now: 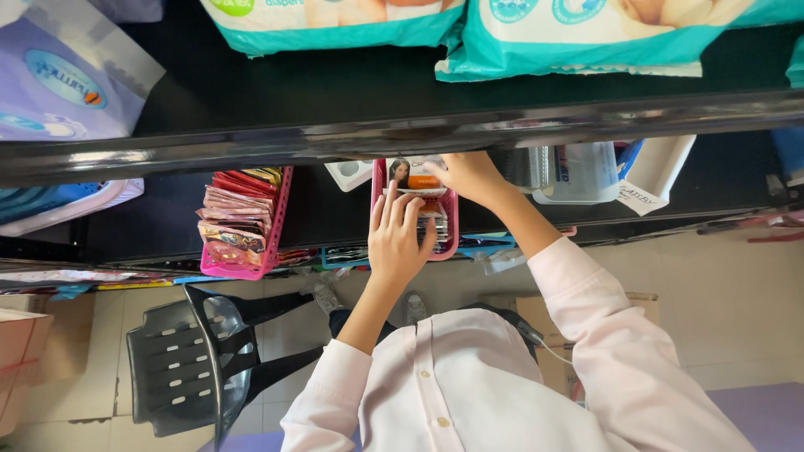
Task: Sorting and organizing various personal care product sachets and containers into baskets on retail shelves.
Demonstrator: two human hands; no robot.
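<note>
The black shelf (402, 125) spans the whole width, its glossy front lip running left to right above both hands. On its top lie large teal-and-white diaper packs (569, 38), with a purple pack (59, 79) at the far left. Under the lip is a lower shelf level, dark and shallow, with little height between it and the lip.

A black plastic chair (188, 360) stands on the tiled floor at lower left, close beside the person's left sleeve.

On the lower level, left of the hands, a pink basket (243, 226) is packed full of flat sachets standing on edge. To the right stand a clear plastic container (578, 172) and a white tag (641, 198).

Between them sits a narrower pink tray (450, 219) holding small packets. The left hand (398, 238) lies over its near part, fingers straight and spread, palm flat on the packets, its grip wide and holding nothing that shows. The right hand (469, 176) reaches deeper, wrist bent under the shelf lip, fingers pinched on a small boxed packet with orange on it (412, 177) at the tray's far end. A white piece (350, 173) lies just left of the tray.
</note>
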